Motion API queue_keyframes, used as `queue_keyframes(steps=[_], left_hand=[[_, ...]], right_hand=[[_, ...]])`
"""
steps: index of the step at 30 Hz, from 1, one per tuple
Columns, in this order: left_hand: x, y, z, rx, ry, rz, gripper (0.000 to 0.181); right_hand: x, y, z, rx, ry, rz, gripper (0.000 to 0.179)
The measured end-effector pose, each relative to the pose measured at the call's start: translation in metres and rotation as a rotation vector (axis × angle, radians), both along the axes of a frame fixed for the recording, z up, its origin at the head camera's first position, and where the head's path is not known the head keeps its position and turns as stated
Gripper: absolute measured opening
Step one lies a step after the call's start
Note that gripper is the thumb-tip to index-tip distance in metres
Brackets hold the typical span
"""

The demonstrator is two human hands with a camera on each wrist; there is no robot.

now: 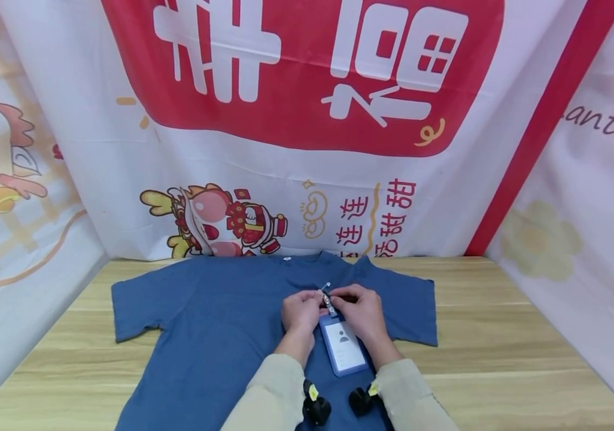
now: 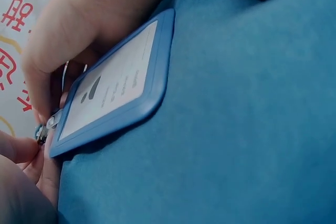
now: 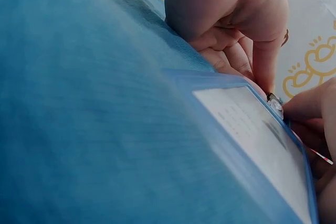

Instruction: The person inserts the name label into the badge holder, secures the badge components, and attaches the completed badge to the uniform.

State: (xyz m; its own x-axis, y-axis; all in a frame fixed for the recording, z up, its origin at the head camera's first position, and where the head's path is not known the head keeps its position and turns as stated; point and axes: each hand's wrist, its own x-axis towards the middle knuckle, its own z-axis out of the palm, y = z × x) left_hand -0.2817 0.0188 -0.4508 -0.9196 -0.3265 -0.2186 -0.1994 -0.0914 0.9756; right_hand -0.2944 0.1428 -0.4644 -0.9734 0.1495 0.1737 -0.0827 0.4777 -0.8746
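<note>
A blue badge holder [image 1: 343, 347] with a white card [image 2: 113, 80] lies on the chest of a navy T-shirt [image 1: 231, 317]. At its top is a small metal clip [image 1: 328, 303] on a short clear strap [image 2: 53, 119]. My left hand [image 1: 301, 312] pinches the clip from the left between thumb and fingertips. From the other side, my right hand [image 1: 362, 312] pinches it too, with its wrist beside the badge's right edge. In the right wrist view, the fingertips of both hands meet at the clip [image 3: 274, 104], covering part of it.
The T-shirt is spread on a wood-grain table [image 1: 501, 341], its collar toward the back. A printed white cloth [image 1: 113, 179] hangs behind the table, with more cloth at both sides. Black wrist devices [image 1: 316, 410] sit under the cream sleeves [image 1: 271, 392].
</note>
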Motion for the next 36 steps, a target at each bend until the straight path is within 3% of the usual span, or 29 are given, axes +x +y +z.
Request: queue_keyframes(steps=[6,11,19,36], left_hand=[[0.002,-0.002,-0.001,-0.016,-0.001,-0.056,0.018],[0.002,-0.003,-0.001,0.027,0.001,-0.089,0.018],[0.002,-0.003,-0.001,0.038,0.014,-0.086,0.017],[0.000,-0.005,-0.003,-0.061,-0.016,-0.066,0.019]], right_hand=[[0.002,0.001,0.001,0.026,-0.001,-0.085,0.010],[0.001,0.003,-0.001,0.089,-0.010,-0.121,0.010],[0.003,-0.002,0.003,0.148,-0.049,-0.087,0.010],[0.010,-0.006,-0.001,0.139,0.048,-0.032,0.011]])
